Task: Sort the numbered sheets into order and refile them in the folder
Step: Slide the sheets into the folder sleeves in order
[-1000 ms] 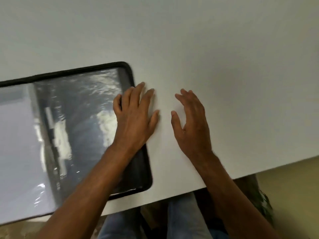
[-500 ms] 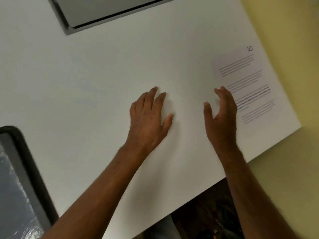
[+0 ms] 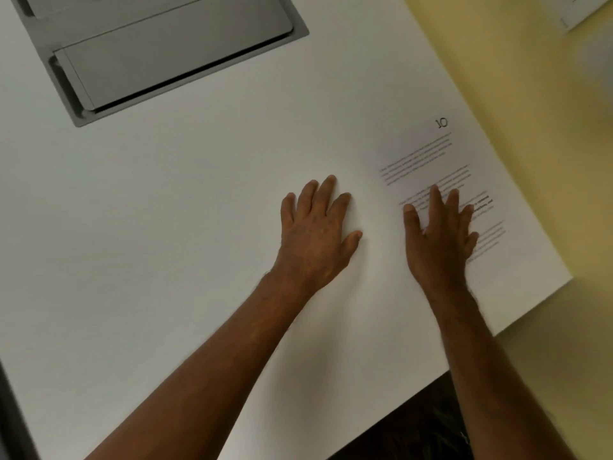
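Two hands flat on a white bench, one sheet under the right

One printed sheet numbered 10 lies at the right edge of the bench; the right hand rests on its text with fingers straight and spread, gripping nothing. The left hand lies flat just beside it on bare bench, fingers apart, holding nothing. One grey recessed hatch sits at the far left, its lid closed, contents hidden. A dark edge shows at the near left, too cropped to tell what it is
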The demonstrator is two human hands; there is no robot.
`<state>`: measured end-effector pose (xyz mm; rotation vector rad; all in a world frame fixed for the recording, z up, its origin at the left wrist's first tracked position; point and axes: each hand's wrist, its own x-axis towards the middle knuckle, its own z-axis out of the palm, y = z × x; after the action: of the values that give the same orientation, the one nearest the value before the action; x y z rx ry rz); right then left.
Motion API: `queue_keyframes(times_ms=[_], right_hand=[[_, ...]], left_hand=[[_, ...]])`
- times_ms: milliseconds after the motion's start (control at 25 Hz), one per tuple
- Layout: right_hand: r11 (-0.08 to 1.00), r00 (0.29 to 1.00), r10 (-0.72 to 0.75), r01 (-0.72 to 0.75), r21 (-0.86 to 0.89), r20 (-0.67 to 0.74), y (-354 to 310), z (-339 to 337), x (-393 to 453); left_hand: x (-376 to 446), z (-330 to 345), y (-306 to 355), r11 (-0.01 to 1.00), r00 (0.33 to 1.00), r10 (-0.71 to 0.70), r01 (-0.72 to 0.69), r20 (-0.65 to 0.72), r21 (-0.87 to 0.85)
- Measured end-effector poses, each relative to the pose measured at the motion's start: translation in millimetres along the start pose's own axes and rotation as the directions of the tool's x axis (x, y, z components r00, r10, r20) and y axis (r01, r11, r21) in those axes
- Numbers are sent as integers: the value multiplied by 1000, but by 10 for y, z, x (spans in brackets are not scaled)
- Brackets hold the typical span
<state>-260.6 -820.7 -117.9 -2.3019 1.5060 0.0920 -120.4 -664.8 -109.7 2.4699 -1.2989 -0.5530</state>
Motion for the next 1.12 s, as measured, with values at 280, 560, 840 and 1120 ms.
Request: queue_keyframes(times_ms=[280, 560, 840, 1120], right_hand=[[990, 987, -137, 138, 16, -82, -225, 123, -114], [886, 962, -130, 222, 407, -240, -7, -152, 81], [997, 990, 23, -13, 75, -138, 135, -349, 341], [999, 997, 33, -31, 28, -62, 47, -497, 519]], left_hand=[[316, -49, 54, 995, 994, -103, 103, -30, 2], [413, 5, 18, 990, 992, -125, 127, -34, 63], [384, 99, -62, 991, 993, -110, 112, -30, 67], [415, 113, -56, 990, 989, -140, 141, -54, 21]])
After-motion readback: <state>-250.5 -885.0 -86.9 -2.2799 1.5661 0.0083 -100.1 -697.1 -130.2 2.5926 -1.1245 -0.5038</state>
